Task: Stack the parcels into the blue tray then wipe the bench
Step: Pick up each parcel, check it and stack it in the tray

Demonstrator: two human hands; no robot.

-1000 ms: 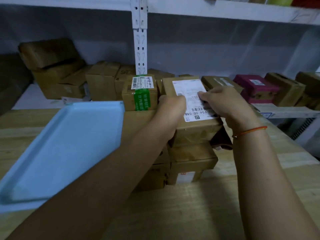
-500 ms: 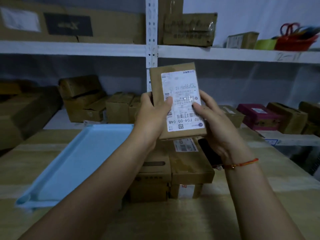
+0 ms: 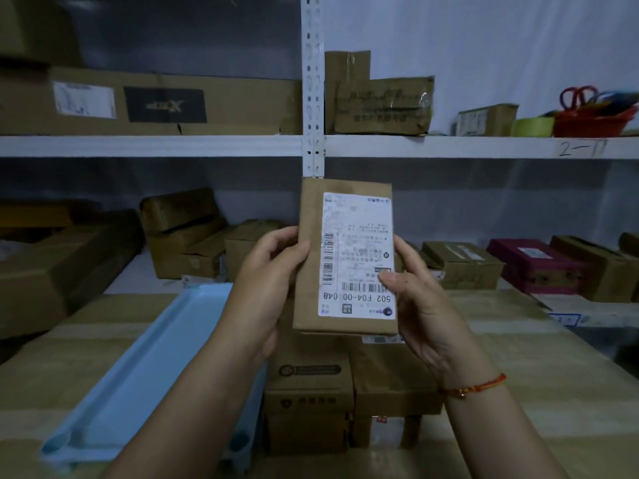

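At chest height, above the tabletop: you hold 1 brown parcel (image 3: 345,257) upright in both hands, its white shipping label (image 3: 358,255) facing you and printed upside down.
Left hand: your left hand (image 3: 268,288) grips the parcel's left edge, thumb curled onto the front face, fingers wrapped behind.
Right hand: your right hand (image 3: 420,302) grips the right edge, its thumb pressed on the label just beside the lower barcode; a red cord bracelet (image 3: 473,387) circles that wrist.
Blue tray: the blue tray (image 3: 138,368) lies flat on the tabletop to your left, under your left forearm, with nothing visible inside it.
Parcels left on the tabletop: a cluster of brown boxes (image 3: 311,392) sits directly below the held parcel, touching the tray's right edge; at least 2 stand side by side, and the right one (image 3: 390,382) rests on a smaller box with a label at its front.
Tabletop: the pale wooden tabletop (image 3: 518,392) runs across the lower view.
Lower shelf: more brown cartons (image 3: 183,233) sit behind the tray, and a magenta box (image 3: 532,264) stands among cartons on the right.
Upper shelf: a long carton (image 3: 155,102) lies on the left, a taped carton (image 3: 383,105) just right of the white upright post (image 3: 313,84), and a red basket (image 3: 593,121) holding scissors at the far right.
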